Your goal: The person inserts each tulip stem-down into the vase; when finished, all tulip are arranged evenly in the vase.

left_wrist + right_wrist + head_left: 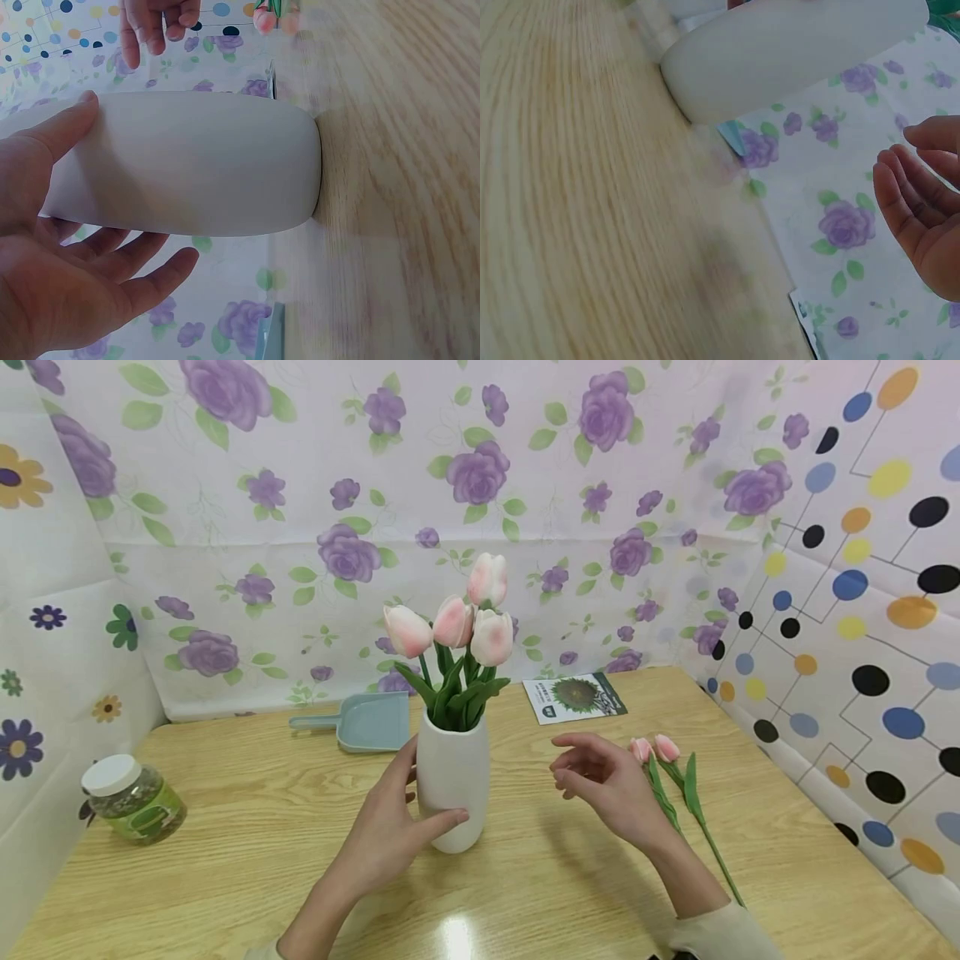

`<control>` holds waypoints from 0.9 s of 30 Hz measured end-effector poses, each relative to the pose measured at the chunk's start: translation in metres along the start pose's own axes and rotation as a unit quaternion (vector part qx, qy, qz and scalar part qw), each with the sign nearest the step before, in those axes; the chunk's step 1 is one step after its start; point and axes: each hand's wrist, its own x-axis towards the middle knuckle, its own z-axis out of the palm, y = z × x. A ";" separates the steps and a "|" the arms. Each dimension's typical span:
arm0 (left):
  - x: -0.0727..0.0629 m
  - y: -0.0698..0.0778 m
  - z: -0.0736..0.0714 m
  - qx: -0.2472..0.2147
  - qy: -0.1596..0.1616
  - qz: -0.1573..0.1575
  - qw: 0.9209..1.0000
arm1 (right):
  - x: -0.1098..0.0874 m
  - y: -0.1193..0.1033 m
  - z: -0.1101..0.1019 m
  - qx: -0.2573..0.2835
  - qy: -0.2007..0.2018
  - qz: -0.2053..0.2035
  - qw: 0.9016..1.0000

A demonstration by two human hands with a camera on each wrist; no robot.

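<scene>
A white vase (pixel 453 785) stands upright on the wooden table, with several pale pink tulips (pixel 453 622) and their green leaves in its mouth. My left hand (pixel 390 827) holds the vase from the left side. In the left wrist view, the thumb lies across the white vase (pixel 202 165) and the fingers reach round its other side. To the right of it, my right hand (pixel 611 789) hovers apart from the vase, fingers loosely bent, holding nothing. Loose pink tulips (pixel 666 748) lie on the table beside and partly behind that hand.
Behind the vase to the left lies a blue-grey dustpan (pixel 372 722). A jar with a white lid (pixel 135 800) stands at the far left. A printed card with a sunflower (pixel 574 697) lies near the back, by the flowered cloth wall (pixel 300 485).
</scene>
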 end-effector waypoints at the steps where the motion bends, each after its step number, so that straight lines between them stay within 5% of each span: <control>1: 0.000 0.000 0.000 0.000 -0.001 -0.001 1.000 | -0.002 0.001 -0.002 0.000 -0.002 0.002 1.000; 16: -0.002 -0.002 0.000 -0.010 -0.005 0.000 1.000 | -0.021 0.014 -0.049 -0.068 0.007 0.033 0.997; 27: -0.001 0.000 0.000 -0.008 -0.004 0.003 1.000 | -0.039 0.022 -0.092 -0.148 0.049 0.079 0.985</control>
